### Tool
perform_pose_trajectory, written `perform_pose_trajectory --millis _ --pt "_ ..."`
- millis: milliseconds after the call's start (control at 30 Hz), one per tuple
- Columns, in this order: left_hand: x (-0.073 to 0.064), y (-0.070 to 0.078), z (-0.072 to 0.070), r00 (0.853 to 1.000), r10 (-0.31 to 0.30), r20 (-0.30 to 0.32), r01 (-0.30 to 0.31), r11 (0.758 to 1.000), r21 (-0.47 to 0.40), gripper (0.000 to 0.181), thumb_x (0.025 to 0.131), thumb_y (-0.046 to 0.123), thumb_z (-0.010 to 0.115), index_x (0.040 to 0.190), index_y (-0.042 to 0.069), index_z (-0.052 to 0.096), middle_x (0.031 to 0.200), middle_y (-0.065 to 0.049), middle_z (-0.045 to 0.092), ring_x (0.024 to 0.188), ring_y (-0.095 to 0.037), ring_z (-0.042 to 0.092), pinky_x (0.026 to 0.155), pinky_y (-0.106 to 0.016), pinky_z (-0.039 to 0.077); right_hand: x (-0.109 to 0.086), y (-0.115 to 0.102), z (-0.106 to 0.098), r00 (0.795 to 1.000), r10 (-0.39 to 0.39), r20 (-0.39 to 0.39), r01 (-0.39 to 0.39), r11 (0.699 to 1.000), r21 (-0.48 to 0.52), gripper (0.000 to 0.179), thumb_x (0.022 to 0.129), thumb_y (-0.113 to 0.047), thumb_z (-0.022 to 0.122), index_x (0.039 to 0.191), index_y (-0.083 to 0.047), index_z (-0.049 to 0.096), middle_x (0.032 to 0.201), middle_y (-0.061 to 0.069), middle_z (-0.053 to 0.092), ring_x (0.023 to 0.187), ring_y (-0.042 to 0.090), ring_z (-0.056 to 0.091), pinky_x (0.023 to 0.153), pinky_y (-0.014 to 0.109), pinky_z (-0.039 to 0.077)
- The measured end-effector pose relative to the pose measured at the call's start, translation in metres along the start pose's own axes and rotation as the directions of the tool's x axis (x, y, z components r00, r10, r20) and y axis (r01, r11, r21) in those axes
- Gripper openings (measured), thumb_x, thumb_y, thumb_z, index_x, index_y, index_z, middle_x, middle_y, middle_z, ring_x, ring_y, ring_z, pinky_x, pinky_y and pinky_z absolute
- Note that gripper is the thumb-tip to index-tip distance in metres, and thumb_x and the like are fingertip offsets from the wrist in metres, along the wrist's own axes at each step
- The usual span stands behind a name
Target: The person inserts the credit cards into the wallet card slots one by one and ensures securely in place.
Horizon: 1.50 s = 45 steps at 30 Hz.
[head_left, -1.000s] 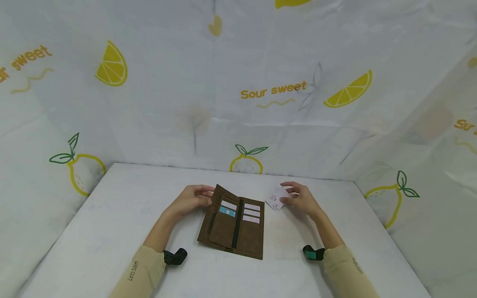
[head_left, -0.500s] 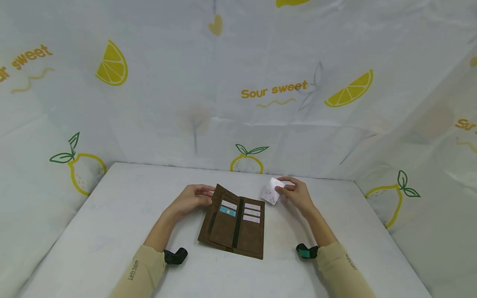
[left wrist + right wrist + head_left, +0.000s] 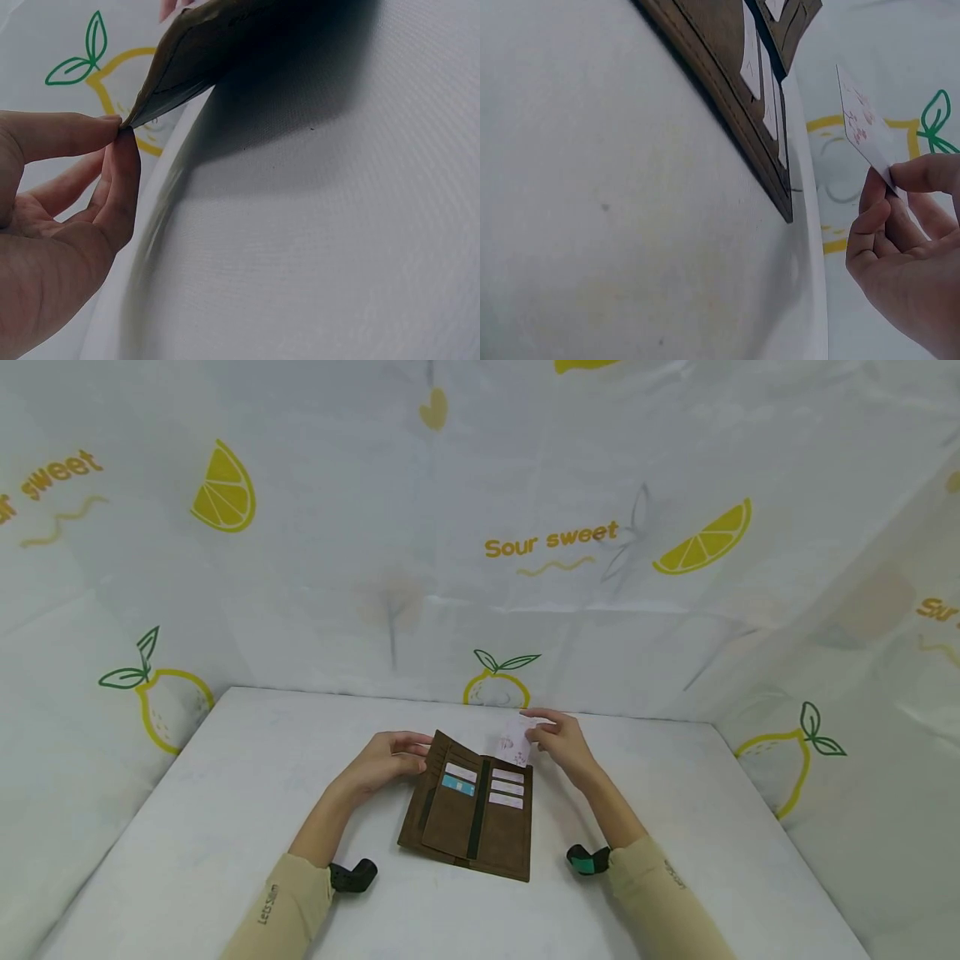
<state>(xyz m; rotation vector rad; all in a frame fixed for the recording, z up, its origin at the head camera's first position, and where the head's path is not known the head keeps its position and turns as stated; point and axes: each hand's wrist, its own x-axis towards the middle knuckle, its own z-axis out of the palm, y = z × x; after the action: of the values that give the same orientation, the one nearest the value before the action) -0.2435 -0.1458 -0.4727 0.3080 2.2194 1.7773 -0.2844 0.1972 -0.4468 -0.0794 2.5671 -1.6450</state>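
A brown wallet [image 3: 505,835] lies spread on the table, its left side tilted up. My left hand [image 3: 384,768] pinches the upper left corner of that raised side between thumb and fingers, as the left wrist view shows. White cards [image 3: 507,788] fill several slots on the right side; a white card and a blue card [image 3: 457,785] sit in the left side. Between thumb and fingers my right hand [image 3: 564,743] holds a white card with pinkish print [image 3: 513,745], just behind the wallet's right top edge. In the right wrist view the held card [image 3: 864,124] is apart from the wallet.
The white table [image 3: 300,735] ends at the back against a hanging white cloth [image 3: 337,527] printed with lemons. Each wrist wears a black camera mount, the left one [image 3: 354,876] left of the wallet and the right one [image 3: 588,860] right of it.
My right hand has moved left with the card, from right of the wallet to behind its right top edge, lifting and turning the card. My left hand and the wallet stay put.
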Motion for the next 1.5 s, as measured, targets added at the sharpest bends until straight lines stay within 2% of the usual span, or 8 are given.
perform_pose_trajectory --millis 167,300,467,633,900,1100,1200,1500 --pt "0.001 0.0 0.0 1.0 0.003 0.0 -0.003 1.0 0.002 0.053 0.098 0.008 0.074 0.149 -0.002 0.062 0.143 -0.026 0.065 0.115 -0.018 0.071 0.101 -0.031 0.057 0.004 -0.006 0.01 0.997 -0.072 0.04 0.071 0.997 0.025 0.041 0.105 -0.009 0.066 0.145 -0.007 0.067 0.109 0.013 0.078 0.095 0.017 0.068 0.085 0.029 0.056" --pt "0.001 0.0 0.0 1.0 -0.002 0.001 0.002 1.0 0.0 0.052 0.098 0.008 0.073 0.148 -0.001 0.062 0.144 -0.026 0.065 0.115 -0.018 0.071 0.101 -0.031 0.057 0.007 -0.009 0.019 0.992 -0.11 0.061 0.107 0.993 0.048 0.038 0.105 -0.008 0.067 0.143 -0.006 0.067 0.105 0.016 0.08 0.091 0.015 0.069 0.083 0.028 0.056" --pt "0.002 0.0 0.0 1.0 -0.008 0.003 0.008 1.0 -0.007 0.052 0.098 0.008 0.074 0.148 -0.002 0.062 0.143 -0.025 0.066 0.113 -0.016 0.07 0.1 -0.03 0.057 0.008 -0.013 0.031 0.985 -0.154 0.081 0.149 0.987 0.063 0.037 0.104 -0.005 0.068 0.141 -0.003 0.068 0.101 0.018 0.079 0.09 0.014 0.071 0.084 0.034 0.059" --pt "0.002 0.0 0.0 1.0 -0.005 0.002 0.005 1.0 -0.001 0.052 0.097 0.009 0.074 0.147 -0.002 0.063 0.142 -0.025 0.066 0.113 -0.016 0.07 0.099 -0.029 0.056 0.009 -0.019 0.043 0.98 -0.175 0.098 0.173 0.985 0.023 0.035 0.104 -0.005 0.068 0.139 -0.004 0.07 0.097 0.017 0.079 0.089 0.018 0.071 0.086 0.041 0.06" --pt "0.002 0.002 0.001 1.0 0.001 0.001 -0.001 1.0 -0.004 0.052 0.096 0.008 0.072 0.147 -0.002 0.063 0.14 -0.025 0.068 0.113 -0.018 0.07 0.099 -0.029 0.057 0.011 -0.018 0.052 0.973 -0.199 0.114 0.196 0.98 0.043 0.032 0.103 0.0 0.067 0.136 -0.001 0.07 0.096 0.021 0.078 0.082 0.013 0.067 0.076 0.027 0.056" --pt "0.001 0.003 0.001 1.0 -0.002 -0.002 0.002 1.0 -0.004 0.052 0.096 0.007 0.072 0.147 -0.002 0.063 0.139 -0.024 0.068 0.114 -0.018 0.07 0.099 -0.03 0.057 0.013 -0.018 0.055 0.962 -0.235 0.14 0.231 0.972 0.042 0.032 0.104 0.0 0.067 0.135 0.002 0.069 0.094 0.027 0.079 0.083 0.013 0.069 0.078 0.026 0.057" --pt "0.0 0.003 0.001 1.0 -0.003 -0.003 0.003 1.0 -0.008 0.052 0.096 0.007 0.073 0.146 -0.002 0.063 0.139 -0.024 0.068 0.115 -0.018 0.07 0.098 -0.029 0.057 0.013 -0.018 0.058 0.959 -0.236 0.155 0.231 0.972 0.047 0.032 0.104 -0.001 0.067 0.135 0.004 0.068 0.096 0.028 0.079 0.086 0.014 0.07 0.08 0.028 0.058" --pt "0.001 0.005 0.002 1.0 -0.025 -0.001 0.025 0.999 -0.042 0.052 0.096 0.005 0.072 0.147 -0.001 0.063 0.138 -0.023 0.067 0.108 -0.013 0.071 0.097 -0.026 0.057 0.014 -0.019 0.063 0.976 -0.151 0.154 0.14 0.987 0.082 0.032 0.103 0.0 0.069 0.136 0.001 0.067 0.101 0.024 0.079 0.087 0.012 0.072 0.083 0.031 0.064"
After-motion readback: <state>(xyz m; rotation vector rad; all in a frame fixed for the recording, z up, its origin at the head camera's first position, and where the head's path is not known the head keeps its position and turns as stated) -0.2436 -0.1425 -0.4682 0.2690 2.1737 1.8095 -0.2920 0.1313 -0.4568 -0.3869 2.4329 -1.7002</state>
